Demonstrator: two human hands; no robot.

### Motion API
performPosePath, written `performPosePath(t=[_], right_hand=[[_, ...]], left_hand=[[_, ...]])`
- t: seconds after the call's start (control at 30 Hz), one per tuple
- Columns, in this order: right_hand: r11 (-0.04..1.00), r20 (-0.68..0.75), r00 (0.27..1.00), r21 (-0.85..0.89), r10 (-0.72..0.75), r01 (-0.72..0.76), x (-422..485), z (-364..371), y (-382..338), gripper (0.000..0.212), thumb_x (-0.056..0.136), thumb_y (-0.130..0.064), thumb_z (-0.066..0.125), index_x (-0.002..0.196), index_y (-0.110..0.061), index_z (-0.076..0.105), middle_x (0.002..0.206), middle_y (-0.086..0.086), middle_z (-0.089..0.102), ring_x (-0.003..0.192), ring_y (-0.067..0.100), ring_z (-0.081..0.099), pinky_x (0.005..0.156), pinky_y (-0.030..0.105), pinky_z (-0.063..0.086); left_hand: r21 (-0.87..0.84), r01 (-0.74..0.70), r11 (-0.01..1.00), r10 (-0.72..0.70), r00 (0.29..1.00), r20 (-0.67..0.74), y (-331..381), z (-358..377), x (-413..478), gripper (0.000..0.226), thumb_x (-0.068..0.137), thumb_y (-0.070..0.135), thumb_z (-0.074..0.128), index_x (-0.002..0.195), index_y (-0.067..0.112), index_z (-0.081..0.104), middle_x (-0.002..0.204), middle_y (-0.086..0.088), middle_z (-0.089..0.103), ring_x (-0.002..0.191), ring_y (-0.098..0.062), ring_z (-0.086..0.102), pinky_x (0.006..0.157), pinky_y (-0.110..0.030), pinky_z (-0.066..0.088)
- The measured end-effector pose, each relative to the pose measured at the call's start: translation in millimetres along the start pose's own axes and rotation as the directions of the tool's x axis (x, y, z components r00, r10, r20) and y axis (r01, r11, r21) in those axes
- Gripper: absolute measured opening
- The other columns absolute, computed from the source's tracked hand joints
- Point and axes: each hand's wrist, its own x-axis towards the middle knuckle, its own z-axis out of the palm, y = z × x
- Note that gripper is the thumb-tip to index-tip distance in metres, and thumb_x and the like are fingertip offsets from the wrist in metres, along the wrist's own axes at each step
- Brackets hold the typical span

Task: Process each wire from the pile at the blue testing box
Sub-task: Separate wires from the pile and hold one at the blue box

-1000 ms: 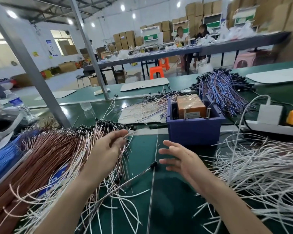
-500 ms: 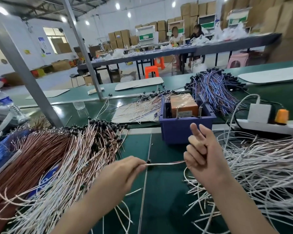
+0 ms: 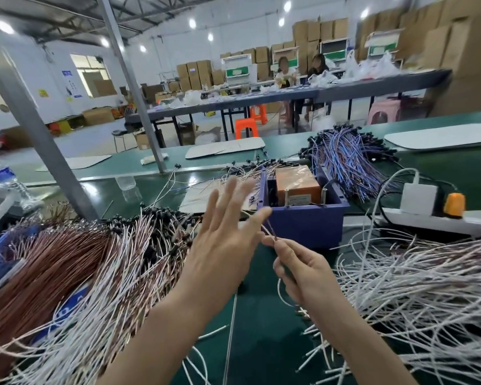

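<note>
— How far through the job are you?

— Not far, I judge. At the left of the frame the pile of pink-and-white wires (image 3: 109, 259), black-tipped, lies thick on the bench (image 3: 261, 323), so plenty is left. At the far right sprawls a heap of white wires (image 3: 417, 290); whether those are done I cannot tell.

— And your hands?

— My left grip (image 3: 225, 240) is raised in mid-frame, back towards me, fingers straight and fanned, holding nothing. Its thumb tip is close to the wire (image 3: 267, 229); touching or not, I cannot say. Just right of it my right grip (image 3: 303, 270) pinches that wire between thumb and forefinger, the other fingers curled under.

— Where does that wire sit against the tester?

— The pinched end stands just in front of the blue testing box (image 3: 306, 222), near its front wall, not inside. The white rest loops below my right palm.

— So this step?

— Getting this wire up to the metal posts (image 3: 286, 195) in the box, I reckon; no contact made yet.
</note>
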Motion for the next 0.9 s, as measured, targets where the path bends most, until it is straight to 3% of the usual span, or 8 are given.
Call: performPosePath(t=[0.07,0.17,0.23,0.33,0.43,0.57,0.63,0.9], right_hand=[[1.000,-0.052,0.998,0.004,-0.025,0.025,2.7,-4.1,1.4,0.027,0.086,-0.046,0.060,0.102,-0.036,0.079,0.060,0.000,0.054,0.039,0.006,0.027,0.036,0.015,0.023],[0.995,-0.073,0.993,-0.046,-0.088,0.085,3.4,-7.1,4.2,0.028,0.085,-0.045,0.061,0.104,-0.034,0.079,0.061,0.000,0.059,0.039,0.001,0.042,0.040,0.011,0.035],[0.988,-0.075,0.990,-0.102,-0.123,0.115,3.4,-6.8,6.5,0.027,0.087,-0.044,0.062,0.105,-0.035,0.079,0.061,-0.001,0.061,0.041,0.000,0.041,0.042,0.010,0.034],[0.983,-0.066,0.989,-0.137,-0.134,0.124,3.6,-5.3,8.9,0.021,0.091,-0.040,0.061,0.105,-0.041,0.077,0.060,-0.001,0.061,0.041,0.002,0.031,0.041,0.013,0.027],[0.970,-0.089,0.980,-0.182,-0.180,0.162,3.0,-6.3,8.6,0.021,0.094,-0.043,0.059,0.105,-0.043,0.076,0.062,-0.002,0.060,0.045,0.002,0.034,0.043,0.012,0.029],[0.968,-0.309,0.923,-0.166,-0.230,0.186,7.7,-15.9,7.0,0.021,0.100,-0.040,0.056,0.112,-0.034,0.071,0.063,-0.003,0.059,0.048,0.001,0.041,0.047,0.011,0.035],[0.965,-0.420,0.871,-0.162,-0.255,0.205,11.6,-22.8,6.6,0.019,0.101,-0.037,0.056,0.113,-0.024,0.061,0.063,-0.003,0.063,0.053,0.001,0.052,0.054,0.011,0.042],[0.944,-0.613,0.719,-0.241,-0.328,0.226,24.1,-35.8,10.1,0.012,0.102,-0.038,0.054,0.102,-0.026,0.056,0.066,-0.009,0.069,0.059,0.001,0.063,0.057,0.011,0.047]], left_hand=[[-0.337,0.261,0.905,-0.314,0.943,-0.114,11.8,2.3,-5.3,0.028,0.101,0.021,0.056,0.128,0.026,0.058,0.148,0.003,0.043,0.146,-0.017,0.032,0.120,-0.028,0.027],[-0.737,0.619,0.270,-0.764,0.604,0.227,18.4,5.8,1.9,0.010,0.103,0.034,0.049,0.108,0.035,0.058,0.106,0.017,0.065,0.103,-0.008,0.061,0.085,-0.023,0.048],[-0.761,0.609,-0.223,-0.736,0.406,0.541,8.2,11.8,16.9,0.017,0.105,0.030,0.048,0.105,0.020,0.061,0.102,0.004,0.075,0.094,-0.016,0.067,0.078,-0.032,0.051],[-0.740,0.462,-0.489,-0.607,0.430,0.669,-3.8,11.3,41.4,0.016,0.107,0.023,0.044,0.104,0.012,0.056,0.098,-0.007,0.078,0.086,-0.018,0.072,0.080,-0.035,0.054],[-0.804,0.402,-0.438,-0.639,0.490,0.593,-8.3,15.6,48.0,0.021,0.109,0.018,0.039,0.118,0.010,0.056,0.063,0.005,0.061,0.056,-0.011,0.062,0.071,-0.033,0.054],[-0.796,0.552,0.247,-0.636,0.712,0.296,13.1,41.4,26.9,0.028,0.110,0.030,0.034,0.131,0.039,0.050,0.075,0.005,0.062,0.066,-0.013,0.059,0.070,-0.029,0.051],[-0.768,0.507,0.391,-0.584,0.781,0.218,30.9,58.6,14.0,0.026,0.109,0.030,0.034,0.114,0.051,0.047,0.068,0.012,0.058,0.056,-0.003,0.050,0.056,-0.018,0.043],[-0.819,0.522,0.237,-0.627,0.726,0.281,58.7,95.0,-7.7,0.021,0.107,0.020,0.039,0.109,0.036,0.051,0.080,0.004,0.070,0.060,-0.014,0.065,0.064,-0.024,0.052]])
